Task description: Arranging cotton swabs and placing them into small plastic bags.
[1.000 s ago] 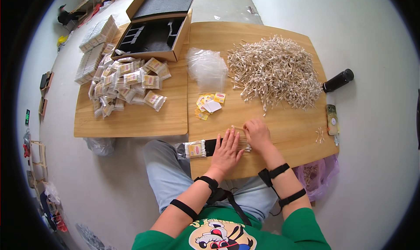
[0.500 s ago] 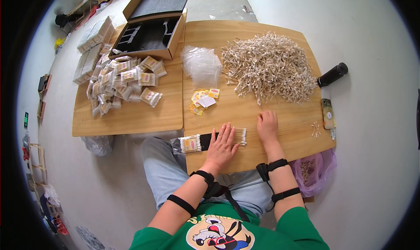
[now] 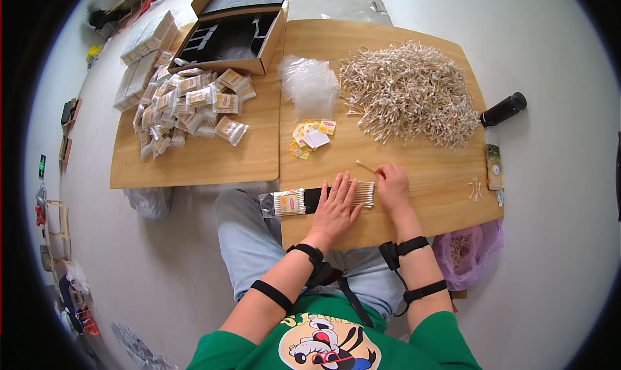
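Note:
My left hand point(image 3: 335, 209) lies flat, fingers stretched out, over a row of cotton swabs point(image 3: 367, 194) and part of a black strip point(image 3: 311, 200). The strip's left end meets a clear packet of swabs with a yellow card point(image 3: 289, 202). Just right of the row, my right hand point(image 3: 392, 189) is closed in a pinch on a single cotton swab point(image 3: 365, 167), which points up and to the left. Beyond it rises a big heap of loose swabs point(image 3: 409, 92). Clear plastic bags point(image 3: 310, 88) and small yellow and white cards point(image 3: 315, 138) lie left of the heap.
On the left table, filled packets point(image 3: 194, 108) lie piled before an open cardboard box point(image 3: 275, 43), beside stacked packs point(image 3: 150, 39). Along the right edge are a black cylinder point(image 3: 503, 110), a phone-like object point(image 3: 494, 167) and several stray swabs point(image 3: 475, 189). A purple bag point(image 3: 479, 257) sits below.
The swab in my right hand has swung from pointing toward the heap to pointing left. My left hand stays flat on the row. The whole view has shifted slightly.

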